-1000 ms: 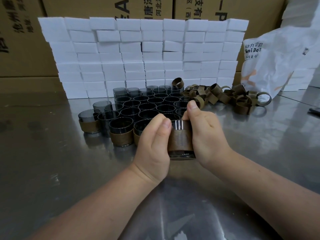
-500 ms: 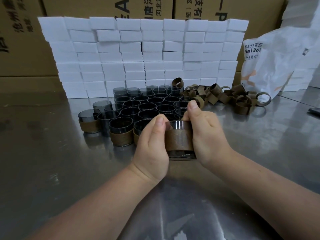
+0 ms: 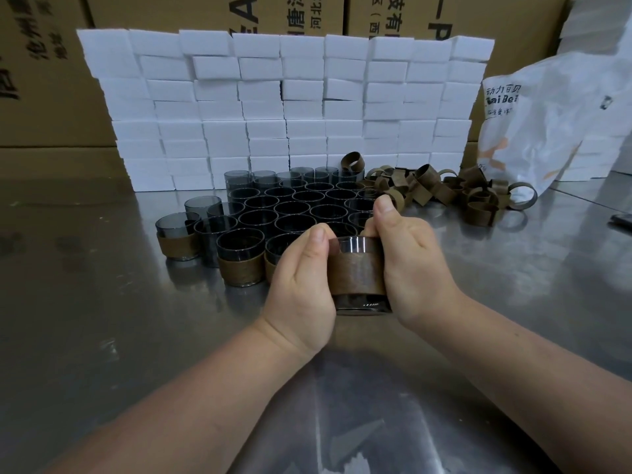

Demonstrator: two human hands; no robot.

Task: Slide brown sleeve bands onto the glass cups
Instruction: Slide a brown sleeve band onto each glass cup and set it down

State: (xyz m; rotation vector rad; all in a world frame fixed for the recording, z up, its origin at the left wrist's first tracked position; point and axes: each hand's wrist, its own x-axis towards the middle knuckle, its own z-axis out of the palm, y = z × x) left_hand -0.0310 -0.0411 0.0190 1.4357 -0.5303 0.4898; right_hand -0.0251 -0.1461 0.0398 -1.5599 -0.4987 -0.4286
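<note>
A dark smoked glass cup [image 3: 362,304] stands on the steel table [image 3: 102,336] with a brown sleeve band [image 3: 355,273] around its middle. My left hand [image 3: 302,289] grips its left side, thumb up by the rim. My right hand [image 3: 410,261] grips the right side, thumb raised above the rim. Behind stands a block of several bare dark cups [image 3: 294,208]. Three banded cups stand in front of it, at the left [image 3: 176,242], in the front row [image 3: 241,265], and one half hidden by my left hand. Loose brown bands [image 3: 444,193] are piled at the back right.
A wall of stacked white foam blocks [image 3: 284,107] runs across the back, with cardboard cartons [image 3: 44,73] behind it. A white printed plastic bag [image 3: 554,121] stands at the right. A dark flat object [image 3: 622,221] lies at the right edge.
The cup stays in both hands at the same spot. My left thumb has shifted up along the cup's rim, and the band sits slightly lower on the glass.
</note>
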